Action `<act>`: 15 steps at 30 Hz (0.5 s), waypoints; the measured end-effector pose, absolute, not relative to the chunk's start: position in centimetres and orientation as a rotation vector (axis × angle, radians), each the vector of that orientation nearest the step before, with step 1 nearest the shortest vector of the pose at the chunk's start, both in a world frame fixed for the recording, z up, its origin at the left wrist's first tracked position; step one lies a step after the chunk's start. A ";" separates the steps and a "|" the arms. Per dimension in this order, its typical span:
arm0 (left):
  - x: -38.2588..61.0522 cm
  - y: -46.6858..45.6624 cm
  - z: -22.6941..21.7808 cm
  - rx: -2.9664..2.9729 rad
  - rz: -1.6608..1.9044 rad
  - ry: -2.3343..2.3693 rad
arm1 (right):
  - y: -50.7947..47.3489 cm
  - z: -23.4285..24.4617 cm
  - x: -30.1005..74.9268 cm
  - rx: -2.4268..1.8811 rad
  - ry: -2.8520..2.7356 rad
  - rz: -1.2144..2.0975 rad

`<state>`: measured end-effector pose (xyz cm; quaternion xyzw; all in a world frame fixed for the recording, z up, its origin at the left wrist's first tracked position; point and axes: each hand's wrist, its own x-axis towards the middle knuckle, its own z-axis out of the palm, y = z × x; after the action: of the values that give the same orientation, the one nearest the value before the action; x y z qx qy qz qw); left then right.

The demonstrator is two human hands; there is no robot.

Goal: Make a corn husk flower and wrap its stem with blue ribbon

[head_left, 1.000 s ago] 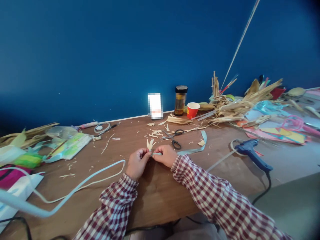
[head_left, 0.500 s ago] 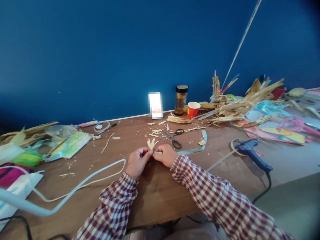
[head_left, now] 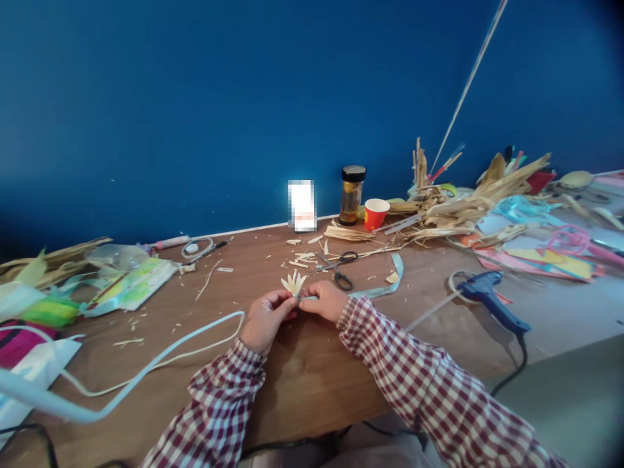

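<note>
My left hand (head_left: 264, 318) and my right hand (head_left: 326, 299) meet at the middle of the wooden table (head_left: 312, 370), fingers pinched together. Between them they hold a small pale husk flower (head_left: 293, 283) whose petals fan upward. A light blue ribbon (head_left: 385, 286) runs from under my right hand toward the right. Black scissors (head_left: 341, 268) lie just beyond my hands, among pale husk scraps (head_left: 302, 257). Both sleeves are red and white check.
A blue glue gun (head_left: 490, 299) lies at the right with its cord. At the back stand a dark jar (head_left: 351, 195) and a red cup (head_left: 376, 213) beside a heap of dried husks (head_left: 453, 208). Coloured packets (head_left: 131, 283) and light blue tubing (head_left: 146, 370) lie left.
The husk flower has turned slightly and its petals now fan out wider. My hands stay pinched on it in almost the same place.
</note>
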<state>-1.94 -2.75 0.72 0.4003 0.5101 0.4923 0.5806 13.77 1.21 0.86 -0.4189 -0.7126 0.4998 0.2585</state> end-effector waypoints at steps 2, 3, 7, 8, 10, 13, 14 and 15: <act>-1.8 -2.8 0.5 0.943 1.180 1.233 | 1.2 0.7 13.6 -1.171 -1.904 1.350; -1.8 -2.8 0.4 0.935 1.184 1.237 | 1.3 0.6 13.6 -1.184 -1.892 1.350; -1.8 -2.9 0.4 0.901 1.165 1.200 | 1.4 0.7 13.6 -1.218 -1.903 1.332; -1.9 -2.8 0.5 0.896 1.161 1.195 | 1.4 0.7 13.6 -1.228 -1.914 1.319; -2.0 -2.8 0.5 0.887 1.156 1.206 | 1.4 0.8 13.6 -1.247 -1.928 1.298; -2.1 -2.8 0.5 0.902 1.148 1.218 | 1.3 0.9 13.6 -1.260 -1.931 1.288; -2.2 -2.8 0.6 0.912 1.145 1.215 | 1.3 0.9 13.6 -1.257 -1.933 1.289; -2.2 -2.9 0.6 0.922 1.139 1.208 | 1.3 1.0 13.7 -1.252 -1.936 1.292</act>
<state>-2.16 -2.85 0.64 0.3947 0.5173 0.4878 0.5820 13.67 1.28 0.95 -0.4591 -0.7098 0.4738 0.2469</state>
